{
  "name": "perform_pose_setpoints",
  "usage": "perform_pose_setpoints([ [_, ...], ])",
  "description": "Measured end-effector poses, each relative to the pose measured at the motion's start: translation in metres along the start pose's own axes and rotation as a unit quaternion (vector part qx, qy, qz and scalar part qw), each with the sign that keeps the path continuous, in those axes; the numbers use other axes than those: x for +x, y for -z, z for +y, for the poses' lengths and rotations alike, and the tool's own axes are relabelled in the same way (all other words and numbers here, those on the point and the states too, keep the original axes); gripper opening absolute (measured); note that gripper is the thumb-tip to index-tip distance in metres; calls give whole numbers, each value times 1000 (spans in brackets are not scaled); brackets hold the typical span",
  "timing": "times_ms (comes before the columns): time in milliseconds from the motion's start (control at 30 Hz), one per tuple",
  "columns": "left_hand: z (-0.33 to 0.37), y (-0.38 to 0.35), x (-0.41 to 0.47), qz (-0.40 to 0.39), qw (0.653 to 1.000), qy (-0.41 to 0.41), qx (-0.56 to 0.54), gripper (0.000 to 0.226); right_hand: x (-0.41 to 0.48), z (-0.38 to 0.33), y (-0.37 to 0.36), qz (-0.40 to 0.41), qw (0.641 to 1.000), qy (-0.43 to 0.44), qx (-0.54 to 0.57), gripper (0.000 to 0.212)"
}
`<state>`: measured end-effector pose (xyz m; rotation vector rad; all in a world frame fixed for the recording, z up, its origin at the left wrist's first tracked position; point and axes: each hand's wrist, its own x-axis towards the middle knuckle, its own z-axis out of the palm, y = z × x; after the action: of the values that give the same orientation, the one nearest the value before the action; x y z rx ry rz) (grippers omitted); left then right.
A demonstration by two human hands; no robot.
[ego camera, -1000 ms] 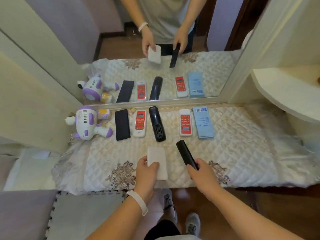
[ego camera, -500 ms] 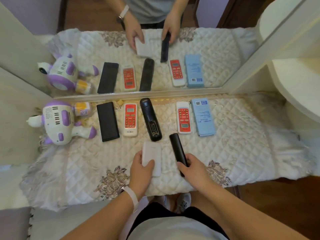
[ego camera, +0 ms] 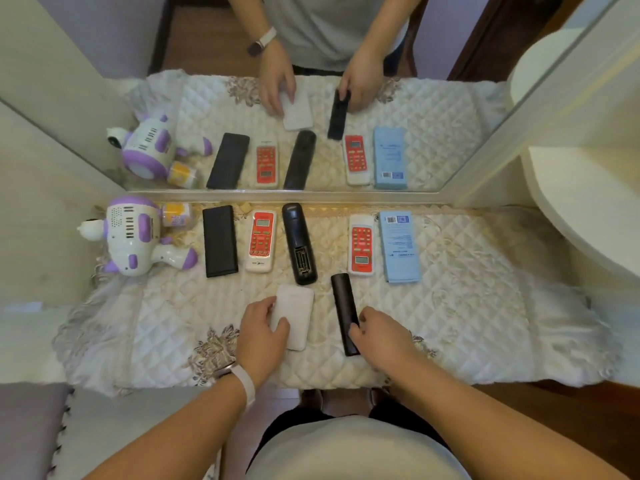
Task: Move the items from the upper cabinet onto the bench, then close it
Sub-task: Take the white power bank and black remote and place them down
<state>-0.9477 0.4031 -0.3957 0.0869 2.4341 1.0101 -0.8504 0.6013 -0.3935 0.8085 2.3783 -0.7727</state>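
A flat white rectangular item lies on the quilted bench cover, and my left hand grips its near left edge with thumb on top. A slim black remote lies beside it, and my right hand pinches its near end. Behind them stands a row: a black flat case, a red-and-white remote, a black remote with an open battery bay, a second red-and-white remote and a light blue booklet. The upper cabinet is out of view.
A white-and-purple toy robot and a small yellow jar sit at the back left. A mirror rises behind the row. A curved white shelf juts in at the right. A grey cushion lies lower left.
Both hands have lowered the white item and the slim black remote onto the bench cover, just in front of the row. The camera has tilted further down.
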Motion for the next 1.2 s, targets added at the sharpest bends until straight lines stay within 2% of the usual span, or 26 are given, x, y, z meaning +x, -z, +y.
perform_pose_setpoints([
  [100,11,6,-9,23,999,-23,19,43,3,5,14,-6,999,37,-22,30],
  [200,22,9,-22,46,996,-58,51,35,5,7,34,30,990,120,-62,37],
  [333,39,5,-39,96,982,-93,134,53,10,6,61,82,963,233,-105,37],
  [467,54,-4,-60,133,968,-94,190,53,15,8,73,92,929,330,-144,38],
  [700,64,-17,-107,200,943,-84,254,44,7,-5,78,81,854,482,-180,43],
  [933,47,1,-167,295,918,-60,257,41,-21,-51,69,64,758,612,-216,33],
  [1200,4,-6,-277,368,887,62,272,41,-93,-88,26,25,649,725,-230,36],
])
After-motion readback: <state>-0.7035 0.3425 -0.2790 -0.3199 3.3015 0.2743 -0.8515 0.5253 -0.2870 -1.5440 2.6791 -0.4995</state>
